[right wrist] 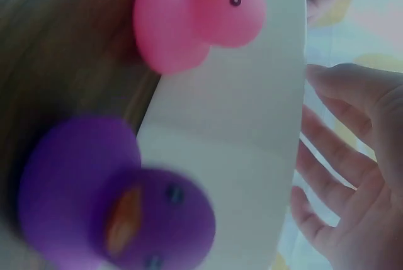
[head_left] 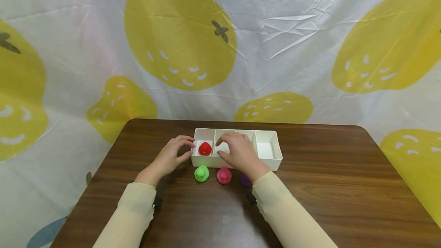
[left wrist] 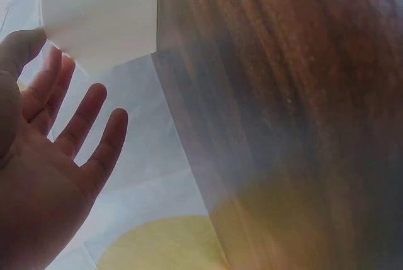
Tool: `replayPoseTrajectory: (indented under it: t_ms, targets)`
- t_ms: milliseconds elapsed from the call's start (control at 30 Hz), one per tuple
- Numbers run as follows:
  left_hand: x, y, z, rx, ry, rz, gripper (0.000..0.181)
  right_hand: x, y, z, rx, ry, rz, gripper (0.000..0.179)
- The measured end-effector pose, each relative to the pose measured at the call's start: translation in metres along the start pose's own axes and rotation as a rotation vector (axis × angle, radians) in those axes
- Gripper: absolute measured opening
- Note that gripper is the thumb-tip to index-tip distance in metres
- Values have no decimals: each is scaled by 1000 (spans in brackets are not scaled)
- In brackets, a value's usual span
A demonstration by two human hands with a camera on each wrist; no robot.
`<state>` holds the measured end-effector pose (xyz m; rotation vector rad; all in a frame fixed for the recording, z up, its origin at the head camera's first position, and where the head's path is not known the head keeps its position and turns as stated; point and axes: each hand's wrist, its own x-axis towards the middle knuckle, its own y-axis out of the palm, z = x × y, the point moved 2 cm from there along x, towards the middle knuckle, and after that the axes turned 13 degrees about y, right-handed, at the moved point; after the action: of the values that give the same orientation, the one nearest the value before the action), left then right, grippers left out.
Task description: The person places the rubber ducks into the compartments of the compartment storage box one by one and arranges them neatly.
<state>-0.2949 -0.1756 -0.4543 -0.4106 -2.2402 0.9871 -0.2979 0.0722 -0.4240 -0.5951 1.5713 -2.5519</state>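
Note:
A white box (head_left: 224, 162) with three compartments stands on the table. Inside its left compartment lies a small red toy (head_left: 204, 149), details unclear. At the box's left end is my left hand (head_left: 169, 157), thumb and fingers spread around the near corner, gripping nothing. Over the middle compartment hovers my right hand (head_left: 241, 152), its fingers loosely bent with nothing between them. In front of the box sit a green rubber duck (head_left: 201, 173), a pink rubber duck (head_left: 224, 175) and a purple rubber duck (right wrist: 157, 219). My right wrist partly covers the purple one in the head view.
The brown wooden table (head_left: 330, 190) extends to both sides of the box. Behind it hangs a white cloth (head_left: 275, 60) printed with yellow fruit. A dark wrist device (head_left: 157, 203) shows at the left cuff, another (head_left: 252, 199) at the right.

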Motion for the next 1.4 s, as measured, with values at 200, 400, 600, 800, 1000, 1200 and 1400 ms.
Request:
replayPoseTrajectory:
  t_ms: [200, 400, 600, 800, 1000, 1200, 1400]
  targets:
    - [0, 2, 0, 0, -2, 1, 20, -16, -9, -9, -30, -6, -41, 15]
    - [0, 2, 0, 6, -13, 3, 20, -28, -16, -14, 3, -3, -57, 16]
    - [0, 4, 0, 7, -2, 4, 20, -41, -25, -21, -25, 0, -82, 18]
    - [-2, 5, 0, 20, -1, -12, 20, -50, -33, -23, -20, -27, -98, 19]
    - [-2, 3, -2, 17, -3, -11, 20, -56, -39, -25, -4, -34, -98, 19]
    - [-2, 4, -1, 18, -2, -11, 20, -63, -43, -29, -11, -43, -110, 20]
    - [-2, 4, -1, 14, -11, -8, 20, -72, -43, -33, 3, -41, -111, 20]
